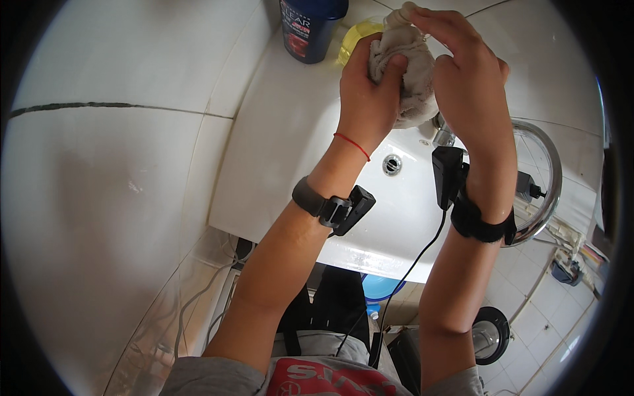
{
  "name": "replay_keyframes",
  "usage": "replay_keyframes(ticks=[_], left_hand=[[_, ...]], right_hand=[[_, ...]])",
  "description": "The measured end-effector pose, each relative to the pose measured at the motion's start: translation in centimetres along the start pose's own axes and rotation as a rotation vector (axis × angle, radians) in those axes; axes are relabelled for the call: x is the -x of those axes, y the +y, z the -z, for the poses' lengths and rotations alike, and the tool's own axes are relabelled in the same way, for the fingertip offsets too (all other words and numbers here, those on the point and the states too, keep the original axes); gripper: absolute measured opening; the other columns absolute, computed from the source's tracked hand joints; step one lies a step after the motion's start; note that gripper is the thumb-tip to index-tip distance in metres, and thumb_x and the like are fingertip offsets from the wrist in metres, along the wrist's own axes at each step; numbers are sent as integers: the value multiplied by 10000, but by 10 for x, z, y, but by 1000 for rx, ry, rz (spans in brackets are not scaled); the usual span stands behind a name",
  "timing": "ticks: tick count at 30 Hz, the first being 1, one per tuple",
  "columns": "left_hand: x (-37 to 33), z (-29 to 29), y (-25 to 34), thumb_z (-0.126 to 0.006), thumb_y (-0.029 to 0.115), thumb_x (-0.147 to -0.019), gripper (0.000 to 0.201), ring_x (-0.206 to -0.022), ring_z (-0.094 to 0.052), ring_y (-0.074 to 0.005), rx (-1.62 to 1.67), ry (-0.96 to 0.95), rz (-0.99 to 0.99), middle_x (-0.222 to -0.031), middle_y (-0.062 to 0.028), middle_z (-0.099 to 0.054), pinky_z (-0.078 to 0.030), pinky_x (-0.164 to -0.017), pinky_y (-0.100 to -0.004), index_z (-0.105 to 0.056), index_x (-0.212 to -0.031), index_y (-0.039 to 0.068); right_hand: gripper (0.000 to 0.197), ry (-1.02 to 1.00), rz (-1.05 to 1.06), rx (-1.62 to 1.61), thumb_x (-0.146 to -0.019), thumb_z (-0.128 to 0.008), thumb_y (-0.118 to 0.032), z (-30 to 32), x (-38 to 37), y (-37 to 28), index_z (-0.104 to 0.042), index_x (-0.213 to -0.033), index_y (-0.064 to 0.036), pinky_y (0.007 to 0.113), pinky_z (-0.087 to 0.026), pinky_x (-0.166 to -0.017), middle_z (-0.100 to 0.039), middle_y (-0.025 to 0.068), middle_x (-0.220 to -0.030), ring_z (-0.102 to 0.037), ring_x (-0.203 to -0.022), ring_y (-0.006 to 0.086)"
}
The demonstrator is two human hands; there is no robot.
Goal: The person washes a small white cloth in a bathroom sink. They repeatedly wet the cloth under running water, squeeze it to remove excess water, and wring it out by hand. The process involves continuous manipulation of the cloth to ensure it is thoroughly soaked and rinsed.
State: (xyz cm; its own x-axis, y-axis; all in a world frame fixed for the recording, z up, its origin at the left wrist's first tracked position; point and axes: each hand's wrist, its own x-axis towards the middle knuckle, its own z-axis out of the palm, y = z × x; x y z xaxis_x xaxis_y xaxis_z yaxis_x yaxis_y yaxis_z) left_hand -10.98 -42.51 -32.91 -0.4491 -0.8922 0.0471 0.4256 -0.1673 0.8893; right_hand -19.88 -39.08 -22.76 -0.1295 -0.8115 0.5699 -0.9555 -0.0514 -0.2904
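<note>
Wringing over the white basin (310, 132), a pale cloth (409, 72) is clamped by both hands at once. The left hand (364, 92) is closed on its left side, thumb pressed into the folds; the right hand (469, 79) is wrapped over its top and right side. The cloth's long axis runs roughly upright, between the palms, just above the tap (444, 132). A dark blue bottle (309, 26) and a yellow bottle (356, 36) stand just behind.

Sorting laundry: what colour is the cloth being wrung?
The crumpled cloth is off-white, greyish beige; the head view shows it.
</note>
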Motion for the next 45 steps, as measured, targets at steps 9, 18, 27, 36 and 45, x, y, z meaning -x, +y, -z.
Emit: replay_keyframes(ticks=[9,18,27,36,45], left_hand=[[6,6,2,-620,176,-1010,353,-918,-624,-115,-60,-33,74,-1075,-79,-679,-524,-794,-256,-567,-1296,-25],[9,11,15,-632,115,-988,349,-992,-631,-155,98,-80,19,-1086,-104,-678,-514,-882,-290,-543,-1290,-35],[86,39,50,-659,71,-960,391,-1065,-574,-121,210,-162,344,-1186,-62,-619,-471,-940,-269,-541,-1322,-20],[152,44,75,-756,263,-812,382,-906,-658,-313,263,-531,317,-1005,-223,-673,-532,-782,-403,-694,-1074,-8],[178,-8,94,-820,200,-801,150,-702,-701,-270,30,-378,508,-835,-166,-676,-590,-667,-379,-684,-757,153]], right_hand=[[591,-157,-290,-175,-748,-387,105,17,7,-10,-676,-1249,-15,327,-422,-1089,-669,133,-1287,-617,-1230,266],[492,204,-451,-197,-806,-403,76,18,50,-19,-680,-1203,-10,322,-486,-903,-722,134,-1164,-669,-1074,222],[320,342,-916,-624,-1030,-487,-118,20,137,-81,-597,-1269,63,328,-408,-1053,-643,150,-1262,-582,-1179,216],[294,251,-608,-747,-962,-641,-302,68,228,-120,-549,-1091,-53,411,-576,-797,-550,180,-1116,-608,-976,299],[296,319,-917,-579,-907,-740,-334,87,237,-153,-483,-1026,-246,370,-562,-711,-496,-31,-1066,-582,-886,224]])
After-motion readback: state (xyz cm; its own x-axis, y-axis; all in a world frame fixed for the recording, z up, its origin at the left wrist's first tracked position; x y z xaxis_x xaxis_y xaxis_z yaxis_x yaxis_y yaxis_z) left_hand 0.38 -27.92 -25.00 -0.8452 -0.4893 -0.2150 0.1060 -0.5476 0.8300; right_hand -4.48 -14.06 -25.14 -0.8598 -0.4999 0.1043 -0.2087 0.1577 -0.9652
